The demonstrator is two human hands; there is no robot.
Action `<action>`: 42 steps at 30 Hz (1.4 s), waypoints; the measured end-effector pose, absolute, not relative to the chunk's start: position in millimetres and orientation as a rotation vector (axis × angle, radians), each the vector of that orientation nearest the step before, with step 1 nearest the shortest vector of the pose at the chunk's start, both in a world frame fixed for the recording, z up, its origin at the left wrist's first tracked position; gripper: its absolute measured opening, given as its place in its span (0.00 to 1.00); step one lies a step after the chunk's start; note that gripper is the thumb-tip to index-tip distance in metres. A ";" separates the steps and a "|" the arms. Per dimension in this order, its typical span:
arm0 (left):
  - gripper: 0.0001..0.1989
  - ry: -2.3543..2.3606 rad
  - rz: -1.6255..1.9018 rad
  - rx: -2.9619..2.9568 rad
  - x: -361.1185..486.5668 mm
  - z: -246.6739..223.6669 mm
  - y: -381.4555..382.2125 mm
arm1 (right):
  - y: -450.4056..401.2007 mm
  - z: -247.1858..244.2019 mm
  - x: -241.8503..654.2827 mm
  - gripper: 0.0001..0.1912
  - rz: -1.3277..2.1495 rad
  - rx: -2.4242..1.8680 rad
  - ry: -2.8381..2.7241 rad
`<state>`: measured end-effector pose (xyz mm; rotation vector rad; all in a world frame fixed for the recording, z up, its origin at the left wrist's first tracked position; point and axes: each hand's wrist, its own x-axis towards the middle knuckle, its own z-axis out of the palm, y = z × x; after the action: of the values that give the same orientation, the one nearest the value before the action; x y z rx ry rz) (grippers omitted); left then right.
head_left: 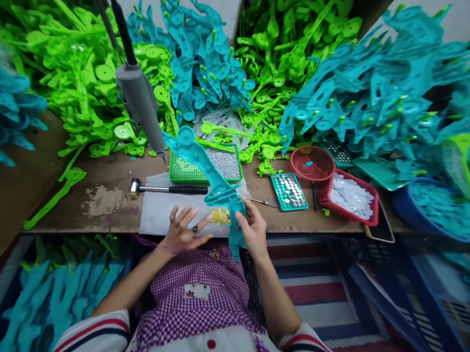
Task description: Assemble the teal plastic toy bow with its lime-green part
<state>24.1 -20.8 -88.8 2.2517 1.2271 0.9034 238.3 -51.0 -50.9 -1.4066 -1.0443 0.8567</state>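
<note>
A long blue plastic part [207,164] stands tilted over the table edge, its lower end gripped by my right hand [252,224]. To its left my left hand [187,227] has its fingers spread and holds nothing. Beneath both hands lies a white sheet [154,213] bearing a yellow cartoon figure [220,216]. A hammer [167,189] with a black handle rests across the sheet. Behind the blue part sits a green basket [184,170] of small silvery pieces. A grey electric screwdriver [140,102] hangs above, its tip pointing down.
Piles of bright green parts [78,79] and blue parts [371,82] rise at the back. On the right are a teal tray [274,187] of metal discs, a red bowl [312,165], a red tray [375,216] of white pieces and a blue tub [404,215]. More blue parts [57,292] fill the lower left.
</note>
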 end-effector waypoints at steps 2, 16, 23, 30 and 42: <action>0.22 1.226 0.920 2.390 7.8 -93.4 -32.8 | -55.7 -48.3 254.5 0.21 0.885 -1.443 -1.060; 0.12 0.840 1.154 2.075 30.1 -53.2 -65.2 | -30.2 -38.6 264.4 0.19 1.075 -1.496 -1.811; 0.10 1.092 1.327 1.897 21.1 -59.9 -57.6 | -34.1 -29.3 221.2 0.17 0.405 -1.375 -2.118; 0.12 1.137 1.351 1.876 29.9 -62.8 -54.4 | -53.6 -46.4 208.7 0.09 0.466 -1.314 -1.952; 0.14 1.229 1.031 0.902 42.7 -59.1 -37.7 | -49.5 -47.6 214.5 0.10 0.648 -1.350 -1.926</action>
<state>42.7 -37.7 -59.1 0.9022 1.2286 1.0305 214.5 -49.5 -47.6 -1.3502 -1.9259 0.6477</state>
